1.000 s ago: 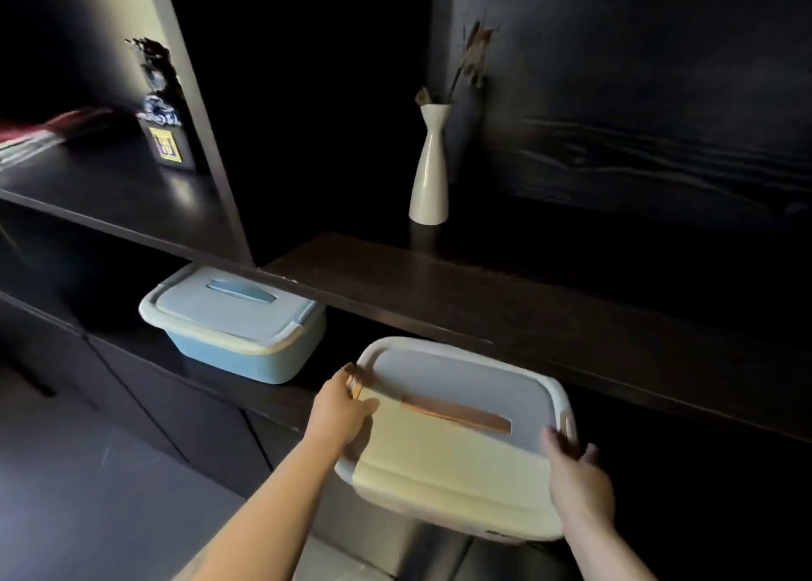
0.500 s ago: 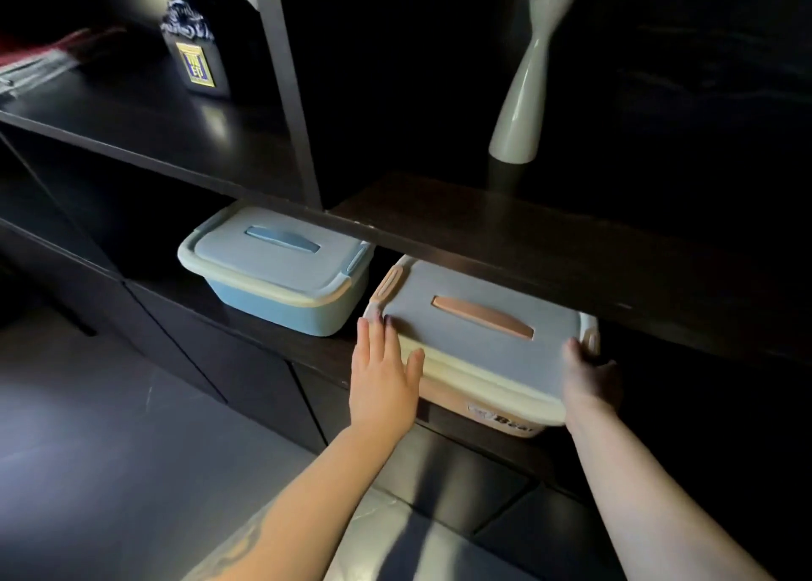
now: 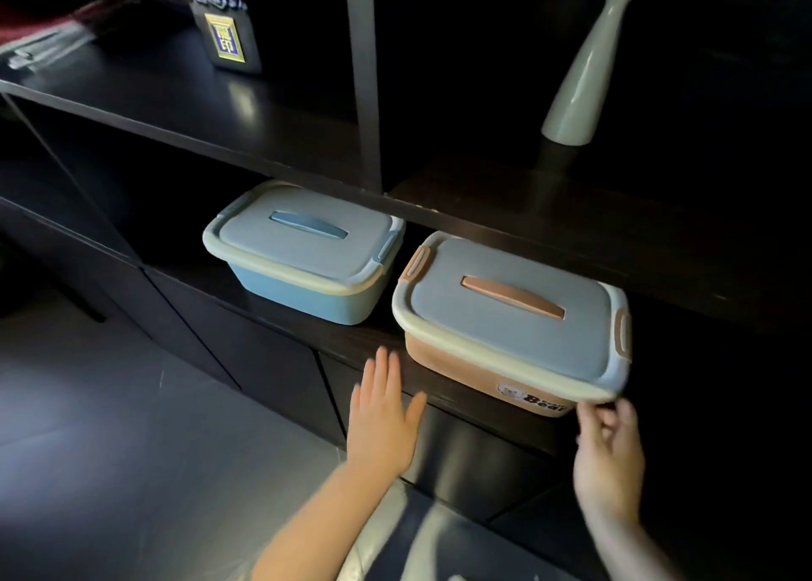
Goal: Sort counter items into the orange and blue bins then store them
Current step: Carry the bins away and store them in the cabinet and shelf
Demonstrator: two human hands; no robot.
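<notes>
Dark shelf (image 3: 281, 316) holds the blue bin (image 3: 303, 250) beside the orange bin (image 3: 509, 321), long axes running left-right. Left hand (image 3: 382, 418) hovers flat, fingers together; right hand (image 3: 608, 457) seemingly pinches the orange bin's rim.

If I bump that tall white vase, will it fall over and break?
Probably, yes. The vase is tall and slim, with a foot only a little wider, so a knock up high would likely tip it. It looks like glazed ceramic, so it may crack on the hard dark shelf. It would probably feel stiff and smooth.
</notes>
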